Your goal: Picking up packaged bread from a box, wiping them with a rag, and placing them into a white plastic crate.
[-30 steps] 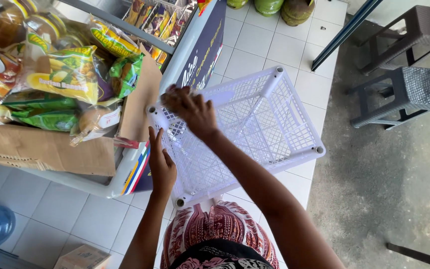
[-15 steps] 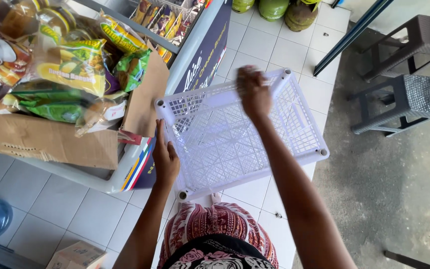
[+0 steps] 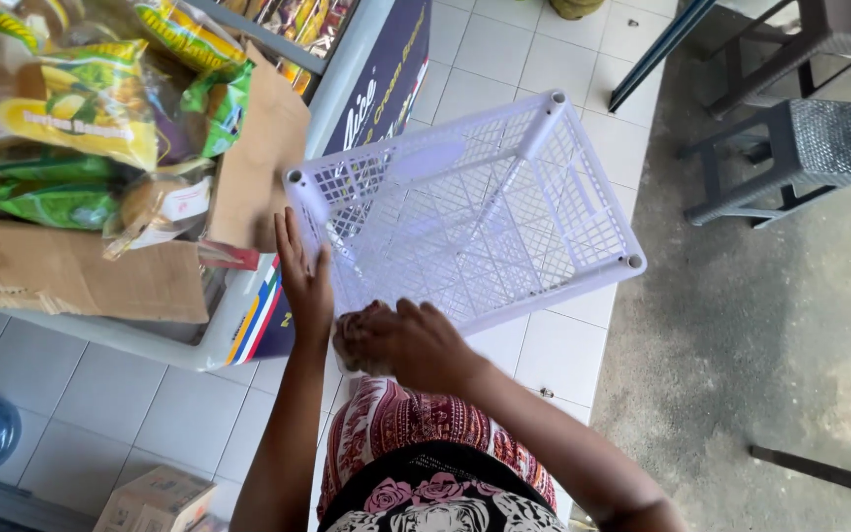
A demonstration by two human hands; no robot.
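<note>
The white crate (image 3: 475, 212) is tilted on its side over the tiled floor, just right of the freezer (image 3: 248, 325). The left hand (image 3: 304, 281) lies flat and open on its left wall, steadying it. The right hand (image 3: 401, 340) closes on the near rim. Open floor lies right of the crate; the stool (image 3: 790, 158) is well apart.

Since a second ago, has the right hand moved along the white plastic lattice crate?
Yes. The right hand has come from the far side of the white plastic lattice crate to its near edge, away from the cardboard box.
</note>
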